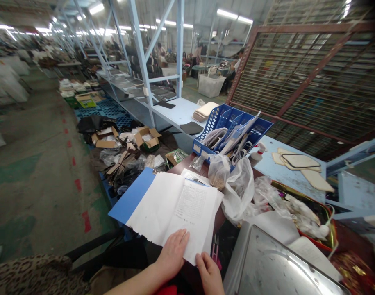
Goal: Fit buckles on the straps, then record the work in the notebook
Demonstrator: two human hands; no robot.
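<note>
A blue clipboard folder (135, 194) lies spread on the desk with white sheets of paper (192, 229) in it. The upper right sheet bears a printed table and a few handwritten lines below; its words are too small to read. My left hand (174, 250) rests flat on the lower part of the sheets, fingers stretched out. At their lower right corner, my right hand (209, 272) pinches the paper edge between thumb and fingers. How many sheets are in that pinch I cannot tell.
Beyond the folder stands a blue file rack (202, 151) full of papers. Plastic bags (239, 188) and a metal scale-like box (276, 262) crowd the right side. Open cardboard boxes (147, 139) lie at the left. A blue shelf frame (141, 53) and a rusty grille (304, 86) rise behind.
</note>
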